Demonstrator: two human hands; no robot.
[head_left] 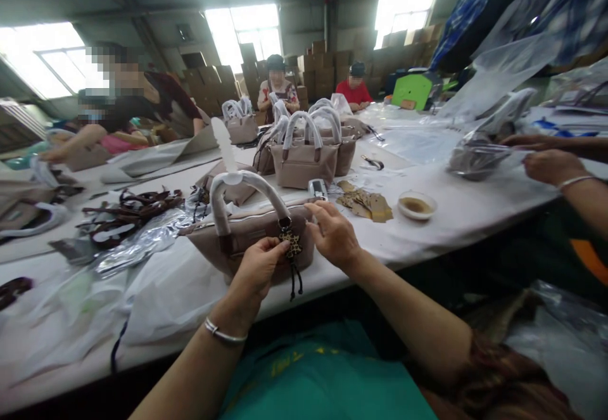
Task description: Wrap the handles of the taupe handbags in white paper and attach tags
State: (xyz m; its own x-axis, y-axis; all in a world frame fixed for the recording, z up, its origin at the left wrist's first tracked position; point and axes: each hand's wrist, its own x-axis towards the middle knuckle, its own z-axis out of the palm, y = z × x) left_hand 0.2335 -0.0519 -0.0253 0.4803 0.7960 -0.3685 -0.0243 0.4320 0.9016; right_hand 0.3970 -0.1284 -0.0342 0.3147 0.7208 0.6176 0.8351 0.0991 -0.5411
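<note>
A taupe handbag (247, 233) with a zip along its top stands at the table's near edge. White wrapping covers its raised handle (249, 182). From the handle's right base hangs a leopard-print charm (293, 246) with dark dangling cords. My left hand (259, 265) pinches this charm between thumb and fingers, in front of the bag. At the bag's right end, my right hand (335, 236) rests its fingertips against the upper corner, fingers stretched and a little apart. A translucent white strip (222, 144) sticks up behind the handle.
More wrapped-handle handbags (306, 160) stand behind. Brown straps (133, 214) lie left; tan tags (368, 203) and a bowl of brown stuff (417, 206) lie right. At far right, a co-worker's hands (553, 163) handle a plastic-covered bag (479, 154). Other people work across the table.
</note>
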